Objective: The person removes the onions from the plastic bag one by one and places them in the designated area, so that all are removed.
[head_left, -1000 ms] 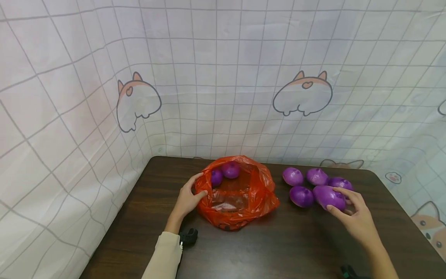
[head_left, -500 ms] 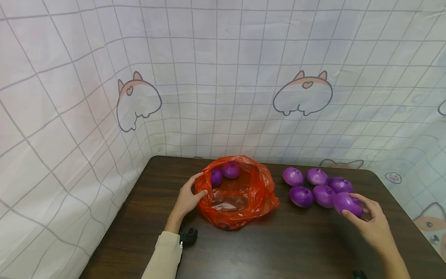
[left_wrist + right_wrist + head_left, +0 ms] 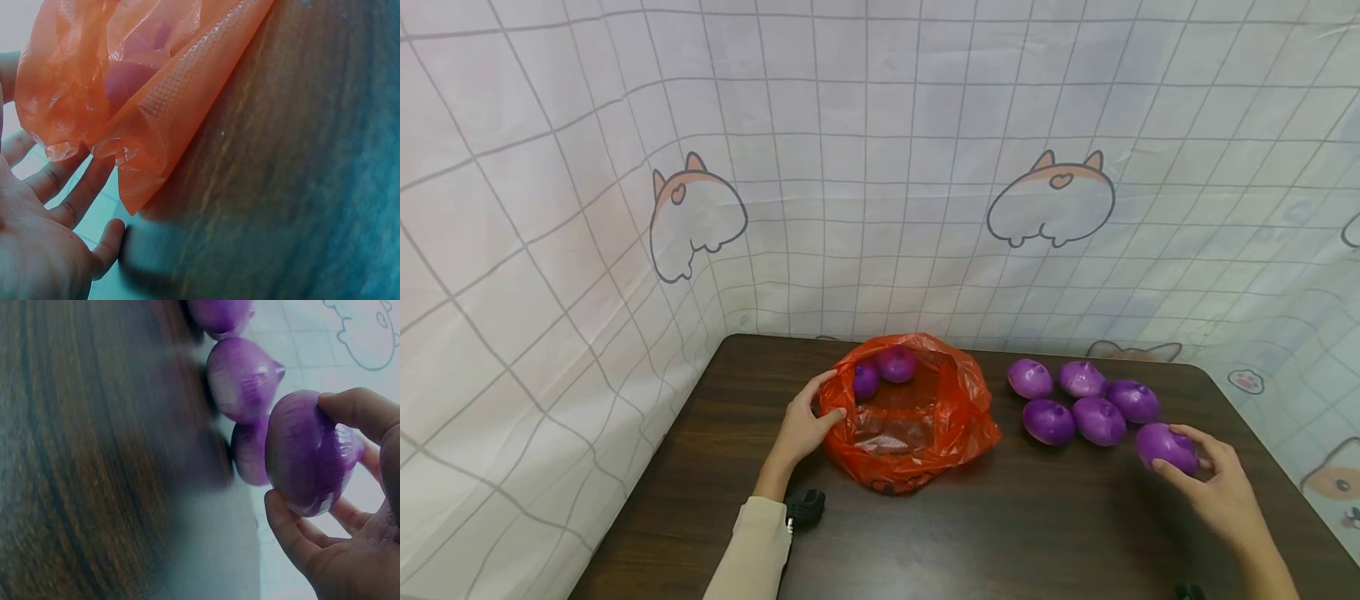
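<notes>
My right hand (image 3: 1217, 483) holds a purple onion (image 3: 1167, 448) between thumb and fingertips, just right of the other onions. In the right wrist view this onion (image 3: 309, 453) has its pointed end toward the palm. At the left, my left hand (image 3: 803, 429) grips the left side of a red plastic bag (image 3: 966, 400) whose mouth gapes upward. Two purple onions (image 3: 896, 365) lie inside the bag, at its back left. The left wrist view shows the thin bag (image 3: 169, 106) lying against the fingers, their tips partly hidden behind it.
Several purple onions (image 3: 1048, 422) sit in two rows on the dark wooden table (image 3: 985, 533), right of the bag. A white grid-patterned cloth (image 3: 880, 192) hangs behind and at the left. A black wrist device (image 3: 806, 508) is by the left wrist.
My right hand has moved right and slightly toward me with the onion, away from the grouped onions. My left hand and the bag have stayed in place.
</notes>
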